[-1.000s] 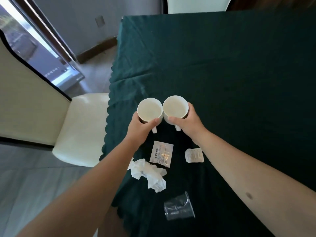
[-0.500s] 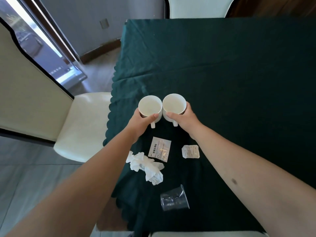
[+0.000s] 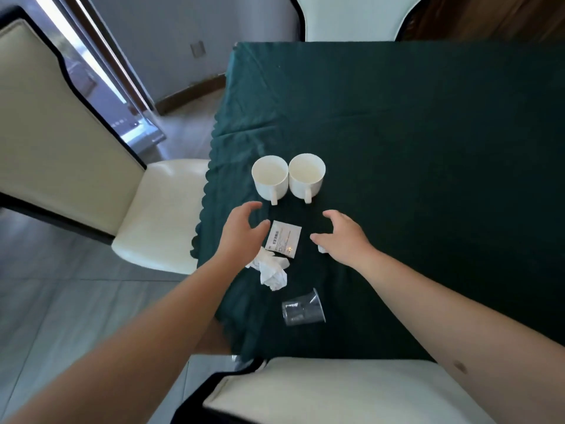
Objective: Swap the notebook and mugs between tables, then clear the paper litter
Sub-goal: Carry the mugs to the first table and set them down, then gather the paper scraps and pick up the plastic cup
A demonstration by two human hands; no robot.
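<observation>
White ceramic makes up the two mugs: the left mug (image 3: pixel 270 178) and the right mug (image 3: pixel 306 175) are standing upright side by side on the dark green tablecloth (image 3: pixel 412 154), nearly touching, each with its handle pointing toward the person. Both are looking empty inside, pale and unmarked.

Two bare hands are hovering just short of them. The left hand (image 3: pixel 241 235) is sitting near and below the left mug, fingers spread and curved, gripping nothing. The right hand (image 3: pixel 344 237) is hanging below the right mug, likewise spread wide and carrying nothing; neither hand is touching a mug.

Three bits of paper litter are lying between and beneath the hands: one flat printed sachet (image 3: pixel 283 242) between the two hands, one crumpled tissue (image 3: pixel 272 270) just beside the left wrist, and one small white wrapper (image 3: pixel 321 248) mostly hidden under the right hand. One clear plastic cup (image 3: pixel 302 308) is lying on its side nearer the person.

Three cream chairs are showing: the left chair (image 3: pixel 91 166), the far chair (image 3: pixel 351 16) and the near chair (image 3: pixel 336 390).
</observation>
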